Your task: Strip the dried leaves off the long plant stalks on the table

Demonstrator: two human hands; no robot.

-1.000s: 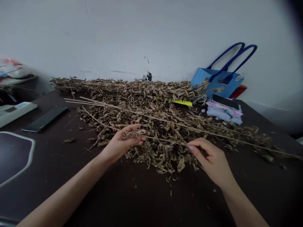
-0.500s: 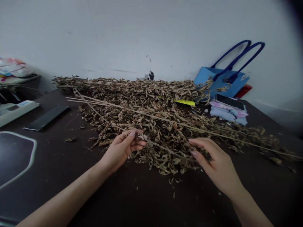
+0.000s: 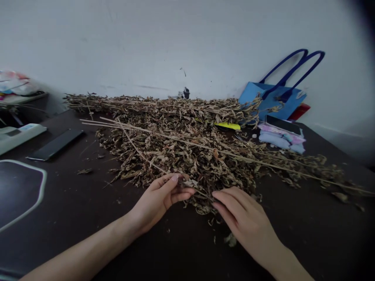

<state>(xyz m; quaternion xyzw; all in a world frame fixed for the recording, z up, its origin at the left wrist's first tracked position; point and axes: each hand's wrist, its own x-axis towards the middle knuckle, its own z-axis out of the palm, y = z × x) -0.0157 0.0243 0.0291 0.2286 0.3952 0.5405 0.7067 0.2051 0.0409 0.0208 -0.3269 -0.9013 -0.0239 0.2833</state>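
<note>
A thin dried stem [image 3: 137,150] slants down across the pile of dried leaves [image 3: 181,156] toward me. My left hand [image 3: 159,201] is closed on it, thumb and fingers pinching it beside a few pale, shrivelled leaves [image 3: 190,183]. Farther along the same stem, my right hand [image 3: 246,218] is closed, its thumb and fingertips pinching near the stem's lower end; the exact contact is partly hidden. Below the right hand shows a blurred loose leaf [image 3: 231,240]. Several long bare stems [image 3: 181,140] lie across the pile behind both hands.
Along the wall lies a bundle of dried leafy stalks [image 3: 152,104]. At the right stand a blue bag [image 3: 272,97] and folded cloths [image 3: 278,140] under a dark phone [image 3: 283,125]. A yellow-handled object [image 3: 228,126] sits in the leaves. Leftward are a black phone [image 3: 57,145] and a power strip [image 3: 22,136].
My right hand has moved left, closer to my left hand, and its fingers have closed. My left hand and the stem have shifted slightly right and down. A loose leaf now shows below my right hand.
</note>
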